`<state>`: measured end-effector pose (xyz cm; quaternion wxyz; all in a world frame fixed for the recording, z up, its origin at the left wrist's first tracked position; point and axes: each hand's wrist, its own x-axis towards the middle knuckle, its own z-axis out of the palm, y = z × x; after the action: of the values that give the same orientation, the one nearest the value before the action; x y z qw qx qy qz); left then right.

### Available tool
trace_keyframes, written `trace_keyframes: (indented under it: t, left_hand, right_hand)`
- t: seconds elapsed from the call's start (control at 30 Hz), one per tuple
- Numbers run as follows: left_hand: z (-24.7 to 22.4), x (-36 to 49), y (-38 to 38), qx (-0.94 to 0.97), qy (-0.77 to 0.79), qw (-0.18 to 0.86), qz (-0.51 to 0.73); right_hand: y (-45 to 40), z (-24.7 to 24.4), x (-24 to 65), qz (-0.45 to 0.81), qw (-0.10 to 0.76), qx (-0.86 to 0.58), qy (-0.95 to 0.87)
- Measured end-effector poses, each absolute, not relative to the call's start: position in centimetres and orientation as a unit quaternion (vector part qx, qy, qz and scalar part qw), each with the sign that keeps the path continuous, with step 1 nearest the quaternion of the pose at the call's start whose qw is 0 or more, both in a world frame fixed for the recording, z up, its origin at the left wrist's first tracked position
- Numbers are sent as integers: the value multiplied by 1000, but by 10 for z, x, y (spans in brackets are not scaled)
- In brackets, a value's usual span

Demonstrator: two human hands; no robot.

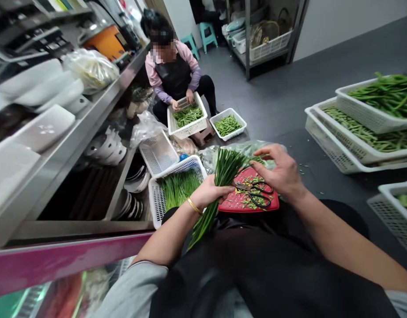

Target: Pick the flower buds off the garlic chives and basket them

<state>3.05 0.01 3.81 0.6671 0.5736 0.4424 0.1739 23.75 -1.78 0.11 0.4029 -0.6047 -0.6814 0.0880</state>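
My left hand [214, 192], with a gold bangle at the wrist, is closed around a thick bunch of long green chives [230, 165]. The cut-looking ends fan out above the fist and the other ends trail down toward my lap. My right hand [279, 170] is by the bunch's upper right side, its thumb and fingers bent in a pinch around a thin green chive stalk [257, 158]. Below it, black-handled scissors [253, 189] lie on a red tray [230, 205] strewn with small green and yellowish trimmings.
A white basket [152, 194] of chives stands left, beside another white basket [159, 150]. Ahead, a seated co-worker [172, 66] handles green beans in a basket [186, 130]. Stacked baskets [349, 165] of beans stand right; a metal shelf [91, 132] runs along the left.
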Motion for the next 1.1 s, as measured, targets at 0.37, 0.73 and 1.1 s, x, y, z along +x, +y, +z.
trace_keyframes:
  t: [0.37,0.73,1.1]
  left_hand:
    - [43,35,-9,563,377,719,152]
    - [40,37,-15,550,343,744,161]
    - [40,39,-17,614,353,685,168]
  right_hand:
    - [-33,39,242,-95,465,-424,-771]
    - [-47,45,252,-87,435,-403,-801]
    - [-56,58,247,25,485,-426,-763]
